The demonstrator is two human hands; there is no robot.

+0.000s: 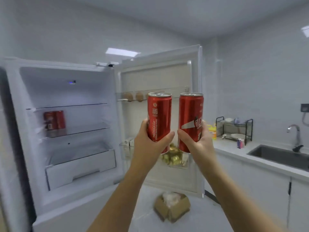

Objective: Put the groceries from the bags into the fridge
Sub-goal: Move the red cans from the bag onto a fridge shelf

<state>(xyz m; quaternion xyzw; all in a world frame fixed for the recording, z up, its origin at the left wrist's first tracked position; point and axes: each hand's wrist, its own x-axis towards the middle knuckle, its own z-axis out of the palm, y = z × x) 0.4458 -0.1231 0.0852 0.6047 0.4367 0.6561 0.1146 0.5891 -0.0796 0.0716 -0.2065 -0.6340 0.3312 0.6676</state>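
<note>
Two hands, left hand (151, 143) and right hand (197, 141), each grip an upright red can (159, 116) before the open fridge (66, 131).

Left hand (147, 144) and right hand (197, 141) each hold an upright red can, left can (159, 114) and right can (191, 118), before the open fridge (66, 131), whose shelf carries more red cans (54, 120).

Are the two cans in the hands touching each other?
Apart. The head view shows the left can and right can upright side by side, with a clear strip of fridge door visible between them.
</note>
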